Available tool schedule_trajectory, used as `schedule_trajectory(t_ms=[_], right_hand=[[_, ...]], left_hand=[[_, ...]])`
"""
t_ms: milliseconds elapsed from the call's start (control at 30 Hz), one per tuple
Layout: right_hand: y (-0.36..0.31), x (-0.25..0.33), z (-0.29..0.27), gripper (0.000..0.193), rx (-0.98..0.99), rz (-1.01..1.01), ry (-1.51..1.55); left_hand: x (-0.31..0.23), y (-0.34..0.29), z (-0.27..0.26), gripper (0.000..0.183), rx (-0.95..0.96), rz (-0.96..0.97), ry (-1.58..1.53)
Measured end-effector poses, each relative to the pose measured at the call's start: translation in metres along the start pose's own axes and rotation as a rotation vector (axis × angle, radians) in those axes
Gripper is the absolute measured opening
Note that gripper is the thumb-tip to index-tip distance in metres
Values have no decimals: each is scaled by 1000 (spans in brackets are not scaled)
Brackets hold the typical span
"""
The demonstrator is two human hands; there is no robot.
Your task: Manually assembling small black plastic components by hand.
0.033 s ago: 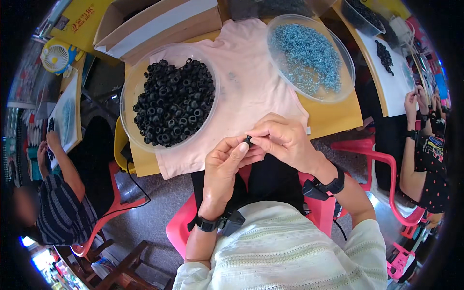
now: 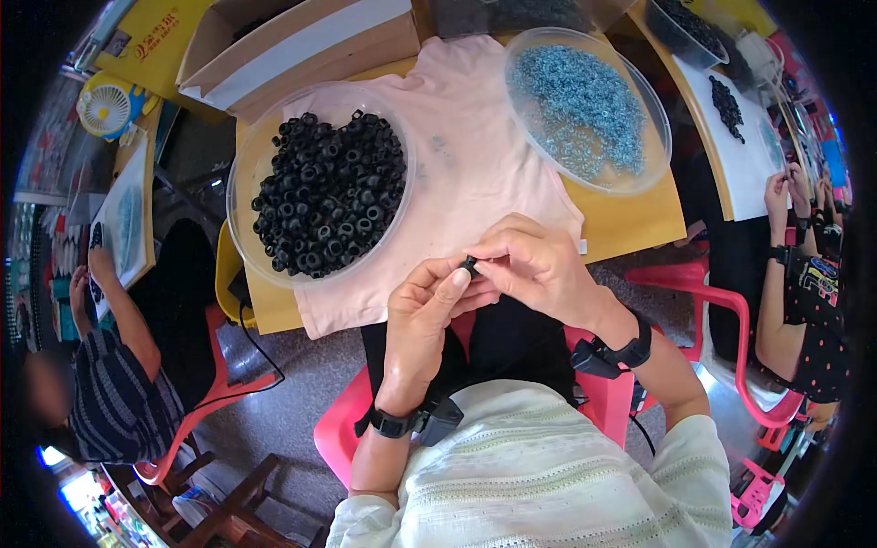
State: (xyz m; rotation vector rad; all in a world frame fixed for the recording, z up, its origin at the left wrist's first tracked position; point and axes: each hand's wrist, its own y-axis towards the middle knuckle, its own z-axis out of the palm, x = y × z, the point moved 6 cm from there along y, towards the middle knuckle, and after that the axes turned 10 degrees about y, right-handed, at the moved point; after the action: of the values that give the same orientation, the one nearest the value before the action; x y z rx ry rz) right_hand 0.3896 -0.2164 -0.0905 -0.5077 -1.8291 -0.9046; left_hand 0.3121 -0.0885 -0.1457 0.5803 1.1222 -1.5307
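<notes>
Left head-worn fisheye, facing down, near overhead

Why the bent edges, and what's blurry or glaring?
Head view: the fisheye lens bends edges toward its dark rim; head view, lower left: bright patch washed out, person's head blurred; head view, centre: left hand and right hand fairly sharp around a small black piece.

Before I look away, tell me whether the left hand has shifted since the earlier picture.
No, I see no shift: the left hand is in the same place, to the lower right of the clear round dish of black beads.
</notes>
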Motion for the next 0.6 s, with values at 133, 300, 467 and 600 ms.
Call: schedule_trajectory(t_ms=[133, 300, 467, 600], right_hand=[[-1, 10, 3, 26, -15, 26, -56], [-3, 8, 6, 31, -28, 27, -83], [-5, 5, 8, 30, -33, -22, -137], [-7, 4, 15, 28, -55, -95, -165]], left_hand=[[-3, -1, 1, 20, -5, -8, -13], [-1, -1, 1, 19, -50, 0, 10], [4, 0, 0, 18, -88, -10, 38], [7, -2, -3, 19, -118, -3, 63]])
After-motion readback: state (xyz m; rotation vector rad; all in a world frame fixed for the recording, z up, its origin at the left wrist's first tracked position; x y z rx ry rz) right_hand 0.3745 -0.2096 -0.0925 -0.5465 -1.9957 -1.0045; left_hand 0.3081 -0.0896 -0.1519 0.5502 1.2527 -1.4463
